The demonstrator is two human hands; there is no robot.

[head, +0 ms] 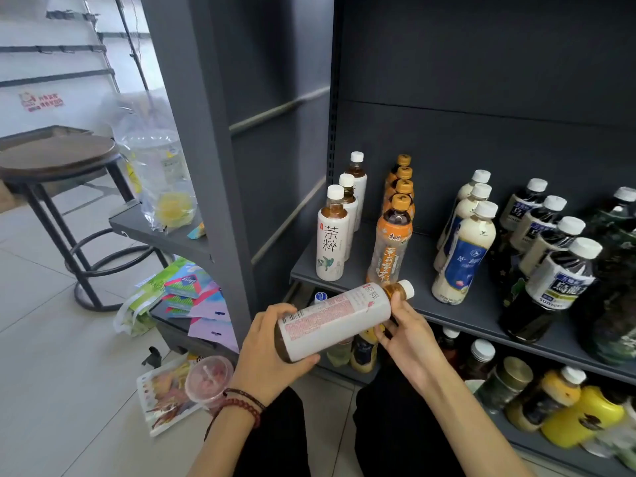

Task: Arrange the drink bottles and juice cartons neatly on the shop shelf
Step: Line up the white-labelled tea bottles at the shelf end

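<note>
I hold a tea bottle (335, 320) sideways, left hand (265, 352) gripping its base, right hand (406, 335) pinching its neck. Just beyond, bottle rows (392, 228) stand on the shelf (481, 315).

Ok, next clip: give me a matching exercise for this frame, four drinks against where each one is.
Things:
1. tea bottle showing its barcode
2. orange-capped bottles
3. cream bottles with blue labels
4. yellow bottles

Places:
A. lower shelf
B. upper shelf, second row from the left
C. held sideways between left hand and right hand
D. upper shelf, third row from the left

Pairs: 1-C, 2-B, 3-D, 4-A
</note>
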